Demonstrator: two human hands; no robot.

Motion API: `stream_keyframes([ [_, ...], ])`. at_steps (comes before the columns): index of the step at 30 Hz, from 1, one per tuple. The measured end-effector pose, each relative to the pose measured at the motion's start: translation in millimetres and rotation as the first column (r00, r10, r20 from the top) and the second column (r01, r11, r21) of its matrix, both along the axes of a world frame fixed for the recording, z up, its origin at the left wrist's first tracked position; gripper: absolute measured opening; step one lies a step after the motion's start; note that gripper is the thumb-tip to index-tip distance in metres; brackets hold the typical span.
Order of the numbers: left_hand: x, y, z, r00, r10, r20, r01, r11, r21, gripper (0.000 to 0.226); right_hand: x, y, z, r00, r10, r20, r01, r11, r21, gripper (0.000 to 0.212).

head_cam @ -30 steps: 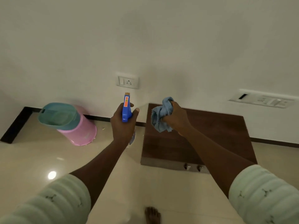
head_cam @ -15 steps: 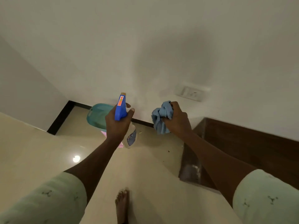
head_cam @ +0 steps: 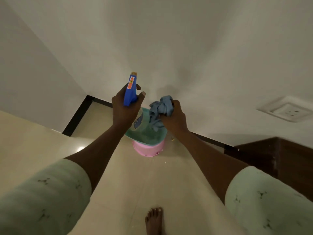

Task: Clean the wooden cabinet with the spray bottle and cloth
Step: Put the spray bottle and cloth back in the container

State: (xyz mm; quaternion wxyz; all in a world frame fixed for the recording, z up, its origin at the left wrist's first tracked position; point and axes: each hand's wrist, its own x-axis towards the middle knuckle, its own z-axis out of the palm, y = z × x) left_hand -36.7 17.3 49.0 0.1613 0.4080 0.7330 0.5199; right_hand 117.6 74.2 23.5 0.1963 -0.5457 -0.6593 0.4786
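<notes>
Above pink bin [head_cam: 149, 149]: blue-headed spray bottle [head_cam: 130, 90], bunched cloth [head_cam: 161, 108].

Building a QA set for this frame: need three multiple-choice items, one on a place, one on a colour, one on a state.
1. Where does the wooden cabinet sit in the view?
A. lower right, against the wall
B. upper left corner
C. directly under the left hand

2. What colour is the trigger head of the spray bottle?
A. red
B. blue
C. white

3. What is the state of the cloth?
A. spread flat on the cabinet
B. draped over the bin
C. bunched up in the right hand

Answers:
1. A, the dark wood shows at the lower right edge, beyond the right arm.
2. B, the head gripped by the left hand is blue with an orange label.
3. C, the right hand is closed around the crumpled blue cloth, above the pink bin with its teal lid.
</notes>
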Motion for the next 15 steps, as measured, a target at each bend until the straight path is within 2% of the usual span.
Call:
stream_keyframes([
  [8,-14,18,-62,0.998,-0.022,0.053,0.021,0.999,0.025,0.025,-37,7,-61,0.997,0.055,0.046,-0.052,0.997,-0.051,0.045],
  [12,-16,26,-81,0.996,-0.074,0.057,0.073,0.997,0.025,0.029,-42,9,-96,0.966,0.199,0.165,-0.213,0.974,0.076,0.048],
  [15,-18,29,-91,0.993,-0.093,0.074,0.093,0.996,0.013,0.031,-40,12,-117,0.907,0.298,0.297,-0.346,0.930,0.123,0.051],
])
